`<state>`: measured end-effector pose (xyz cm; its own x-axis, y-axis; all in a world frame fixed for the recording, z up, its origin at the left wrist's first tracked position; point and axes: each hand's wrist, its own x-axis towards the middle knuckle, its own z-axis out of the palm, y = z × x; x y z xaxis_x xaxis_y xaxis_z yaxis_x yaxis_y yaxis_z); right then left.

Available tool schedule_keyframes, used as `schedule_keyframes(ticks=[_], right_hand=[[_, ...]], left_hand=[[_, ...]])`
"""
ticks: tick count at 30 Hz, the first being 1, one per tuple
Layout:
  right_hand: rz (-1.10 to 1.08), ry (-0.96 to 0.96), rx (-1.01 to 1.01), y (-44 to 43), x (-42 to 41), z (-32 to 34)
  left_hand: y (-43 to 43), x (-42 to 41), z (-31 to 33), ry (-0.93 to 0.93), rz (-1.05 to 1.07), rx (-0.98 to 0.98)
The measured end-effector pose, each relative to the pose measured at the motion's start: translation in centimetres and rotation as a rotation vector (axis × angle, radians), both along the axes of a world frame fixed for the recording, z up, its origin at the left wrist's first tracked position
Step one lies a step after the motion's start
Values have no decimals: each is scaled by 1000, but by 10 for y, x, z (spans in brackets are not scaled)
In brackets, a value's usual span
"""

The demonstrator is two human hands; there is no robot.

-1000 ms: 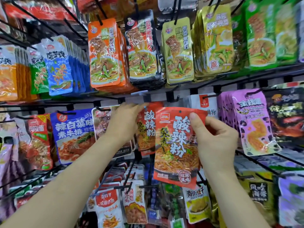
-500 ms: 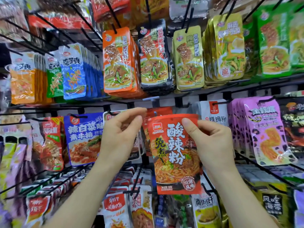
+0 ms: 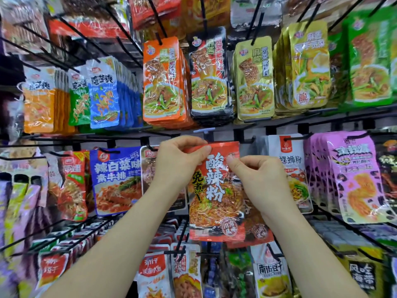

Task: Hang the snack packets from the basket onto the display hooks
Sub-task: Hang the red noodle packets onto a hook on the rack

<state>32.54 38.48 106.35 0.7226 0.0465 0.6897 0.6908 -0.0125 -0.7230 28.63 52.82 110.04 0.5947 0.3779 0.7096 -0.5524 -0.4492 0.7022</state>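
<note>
A red noodle snack packet (image 3: 214, 196) with large white characters is held up in front of the middle row of the display rack. My left hand (image 3: 178, 160) pinches its top left corner. My right hand (image 3: 260, 179) pinches its upper right edge with thumb and forefinger. The packet's top edge sits just under the black rail (image 3: 225, 131). Another red packet of the same kind (image 3: 257, 231) hangs directly behind it. The hook itself is hidden by the packet and my hands. No basket is in view.
Hanging packets crowd every side: a blue packet (image 3: 116, 179) to the left, a white one (image 3: 294, 168) and purple ones (image 3: 352, 175) to the right, orange, black and yellow rows above. Black hook rods (image 3: 53, 237) jut out toward me at lower left and lower right.
My left hand has come onto the packet's top left corner and now pinches it. My right hand shifted to the upper right edge. The packet was raised up to the rail.
</note>
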Motion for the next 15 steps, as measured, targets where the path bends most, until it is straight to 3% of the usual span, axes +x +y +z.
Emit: schedule_keyframes(ticks=[8, 15], right_hand=[[5, 34, -30, 6, 8, 1], [36, 33, -69, 7, 4, -1]], left_hand=[[7, 6, -4, -73, 55, 120], [15, 8, -5, 1, 98, 333]])
